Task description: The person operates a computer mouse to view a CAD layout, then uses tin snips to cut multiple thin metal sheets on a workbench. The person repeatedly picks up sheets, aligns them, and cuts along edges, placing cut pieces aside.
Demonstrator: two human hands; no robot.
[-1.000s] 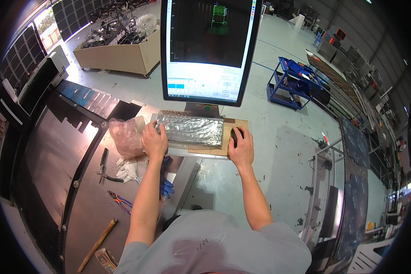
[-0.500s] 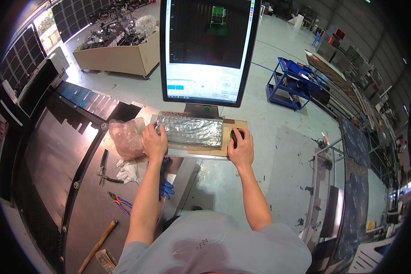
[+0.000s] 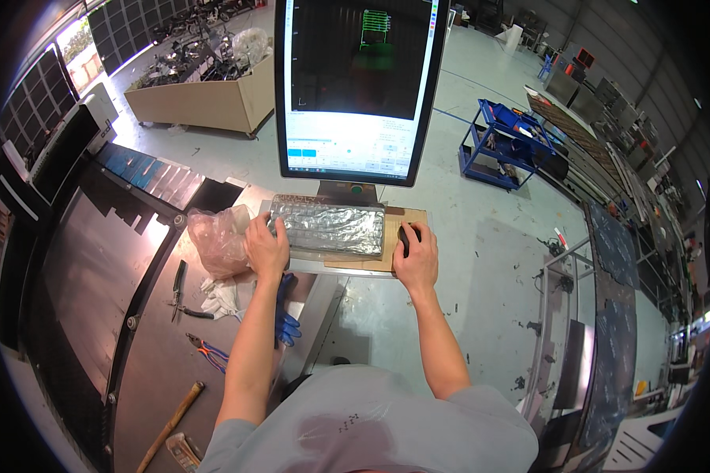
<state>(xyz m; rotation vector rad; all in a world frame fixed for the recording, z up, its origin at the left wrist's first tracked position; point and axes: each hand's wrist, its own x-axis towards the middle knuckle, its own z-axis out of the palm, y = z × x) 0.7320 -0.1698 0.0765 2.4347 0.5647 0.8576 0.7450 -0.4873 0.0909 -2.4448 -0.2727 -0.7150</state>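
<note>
Your right hand (image 3: 418,258) is curled over a black computer mouse (image 3: 406,236), right of center, on a cardboard sheet (image 3: 408,214) likely serving as mouse pad. Your left hand (image 3: 266,246), fingers part-spread, gripping nothing visible, rests at the left end of the plastic-covered keyboard (image 3: 331,229), center frame; film presumably keeps grime off. Monitor (image 3: 353,118), upper center, faces you, probably for easy reading. Crumpled plastic bag (image 3: 215,236), left of keyboard: can't tell contents. Beige bin (image 3: 189,109), upper left: heaped dark scrap (image 3: 193,63). Blue cart (image 3: 485,173), upper right: small items, too small to name.

Blue trolley (image 3: 488,117) (two-tiered), beige bin (image 3: 193,107)
</note>
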